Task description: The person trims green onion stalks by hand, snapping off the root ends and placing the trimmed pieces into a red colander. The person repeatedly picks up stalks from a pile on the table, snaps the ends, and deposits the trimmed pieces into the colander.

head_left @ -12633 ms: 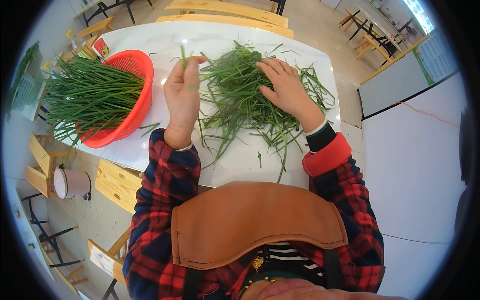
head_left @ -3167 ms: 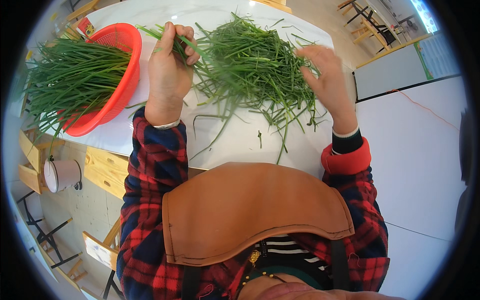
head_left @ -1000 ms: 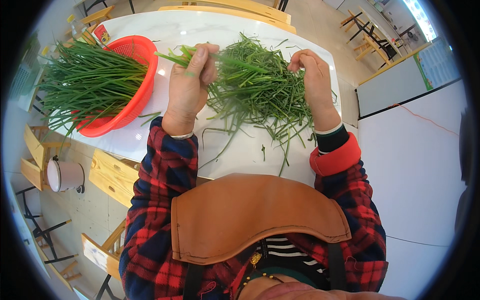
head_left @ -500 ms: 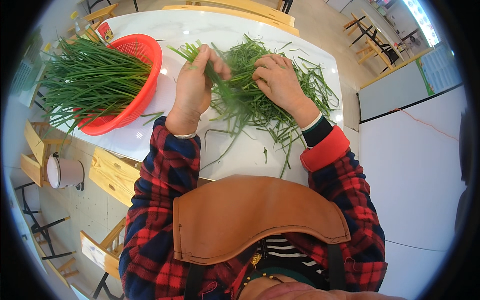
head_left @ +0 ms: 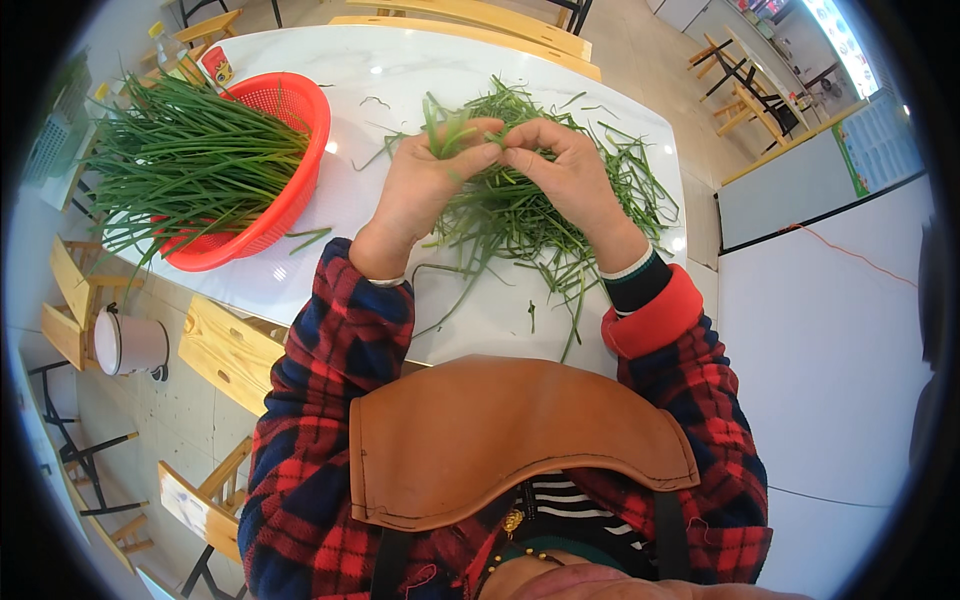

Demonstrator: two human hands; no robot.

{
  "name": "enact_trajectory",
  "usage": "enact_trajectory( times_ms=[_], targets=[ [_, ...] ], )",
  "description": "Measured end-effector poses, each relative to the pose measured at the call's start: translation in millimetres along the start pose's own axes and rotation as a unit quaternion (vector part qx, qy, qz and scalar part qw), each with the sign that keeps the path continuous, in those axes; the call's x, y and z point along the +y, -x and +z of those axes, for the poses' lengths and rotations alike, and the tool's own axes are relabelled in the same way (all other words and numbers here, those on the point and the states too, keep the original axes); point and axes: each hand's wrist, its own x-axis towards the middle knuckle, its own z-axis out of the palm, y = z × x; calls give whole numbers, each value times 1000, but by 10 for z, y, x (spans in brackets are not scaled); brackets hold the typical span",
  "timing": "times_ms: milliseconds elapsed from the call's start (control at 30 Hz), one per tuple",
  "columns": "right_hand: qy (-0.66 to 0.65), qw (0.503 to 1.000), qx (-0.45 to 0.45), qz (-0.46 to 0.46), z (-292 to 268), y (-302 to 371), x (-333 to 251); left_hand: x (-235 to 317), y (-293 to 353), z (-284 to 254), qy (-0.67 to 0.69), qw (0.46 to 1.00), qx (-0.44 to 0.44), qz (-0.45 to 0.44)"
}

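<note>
My left hand (head_left: 415,190) is closed around a small bunch of garlic chives (head_left: 446,133), whose pale ends stick up past the thumb. Thumb to thumb with it, my right hand (head_left: 575,180) pinches at the bunch; the exact stalks between its fingertips are hidden. Beneath both hands spreads a loose pile of chives (head_left: 520,215) on the white marbled table (head_left: 360,60). To the left, a red plastic basket (head_left: 300,175) lies tilted, heaped with long uncut-looking chives (head_left: 200,150).
A small red container (head_left: 216,65) and a clear bottle (head_left: 163,45) stand beyond the basket. Wooden benches (head_left: 470,30) line the far side and near left (head_left: 228,345). A white bin (head_left: 131,342) is on the floor. A brown apron (head_left: 520,440) covers my chest.
My left hand has moved right with its chives, and my right hand has come left off the pile to meet it. A few thin scraps now show on the table left of the pile.
</note>
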Motion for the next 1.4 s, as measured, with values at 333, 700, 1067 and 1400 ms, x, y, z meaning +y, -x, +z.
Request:
enact_trajectory(
  times_ms=[333,700,1067,1400],
  targets=[
    [34,993,31,104,-308,44,-63,109,-132,-354,219,971,89,40],
    [22,995,-68,66,-43,13,-180,45,-117,-250,171,982,80,13],
    [-72,985,153,-23,-282,-97,-26,26,-62,-244,195,979,14,61],
    [502,821,-17,-271,-384,19,192,66,-73,-182,191,979,55,44]
  ],
)
